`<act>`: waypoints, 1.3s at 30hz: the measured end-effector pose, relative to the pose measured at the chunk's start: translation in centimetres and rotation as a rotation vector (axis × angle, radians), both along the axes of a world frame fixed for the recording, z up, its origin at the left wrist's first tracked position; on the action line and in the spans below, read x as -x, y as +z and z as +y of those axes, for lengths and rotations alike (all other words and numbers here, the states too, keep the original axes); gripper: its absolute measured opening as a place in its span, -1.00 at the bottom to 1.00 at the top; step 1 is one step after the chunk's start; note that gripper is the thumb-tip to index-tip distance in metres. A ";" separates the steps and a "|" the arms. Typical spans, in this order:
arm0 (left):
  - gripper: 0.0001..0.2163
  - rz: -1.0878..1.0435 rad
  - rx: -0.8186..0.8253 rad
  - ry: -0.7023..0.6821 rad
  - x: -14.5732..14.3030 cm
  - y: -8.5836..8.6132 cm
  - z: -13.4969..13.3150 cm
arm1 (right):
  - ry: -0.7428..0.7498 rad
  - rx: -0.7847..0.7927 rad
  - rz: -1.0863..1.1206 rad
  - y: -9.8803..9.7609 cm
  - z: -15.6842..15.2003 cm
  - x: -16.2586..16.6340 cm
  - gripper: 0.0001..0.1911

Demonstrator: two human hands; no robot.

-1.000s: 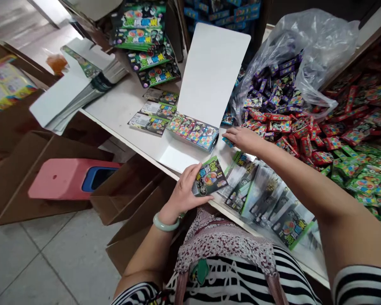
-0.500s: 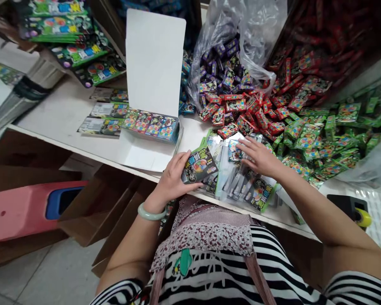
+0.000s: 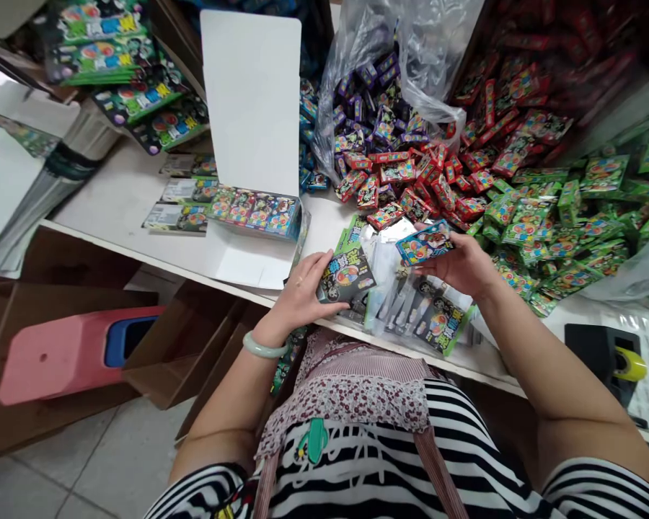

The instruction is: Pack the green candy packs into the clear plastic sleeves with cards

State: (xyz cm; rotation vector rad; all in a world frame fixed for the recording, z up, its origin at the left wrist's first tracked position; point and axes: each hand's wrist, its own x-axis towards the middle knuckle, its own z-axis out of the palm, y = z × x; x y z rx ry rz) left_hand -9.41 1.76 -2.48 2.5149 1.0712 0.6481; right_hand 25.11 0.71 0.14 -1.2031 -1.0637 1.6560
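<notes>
My left hand [image 3: 301, 294] grips a black printed packet [image 3: 346, 275] with colourful lettering, thumb along its lower edge. In my right hand [image 3: 459, 265] is a small blue printed packet [image 3: 424, 244], pinched at its right end and raised over the table. Beneath it lie overlapping clear and black printed pouches [image 3: 438, 317] with green edges. To the left of my left hand stands a white box [image 3: 252, 101] with its lid up. A row of small colourful packets [image 3: 257, 210] fills the back part of that box.
Heaps of purple [image 3: 357, 108], red [image 3: 443, 191] and green packets [image 3: 541, 223] cover the table's back and right. A clear plastic bag [image 3: 433, 43] wraps the purple heap. A tape dispenser [image 3: 600, 353] stands at right. Below left are a pink stool [image 3: 59, 357] and cardboard boxes [image 3: 176, 353].
My right hand has taken hold of the blue packet from on top of the pouches and lifted it up and to the right. My left hand still holds the black packet.
</notes>
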 end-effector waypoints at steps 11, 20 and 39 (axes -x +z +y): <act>0.02 0.015 0.017 -0.048 -1.5 -0.7 -0.8 | -0.416 0.143 0.171 0.1 -1.3 2.7 -0.74; -0.01 0.016 -0.050 0.052 -2.9 -0.7 -1.5 | -0.483 -0.217 -0.239 -0.9 -2.3 3.9 -0.60; -0.04 0.072 -0.094 0.032 -3.7 -0.8 -1.9 | 0.018 -0.463 -0.656 -0.6 -3.5 4.9 -0.58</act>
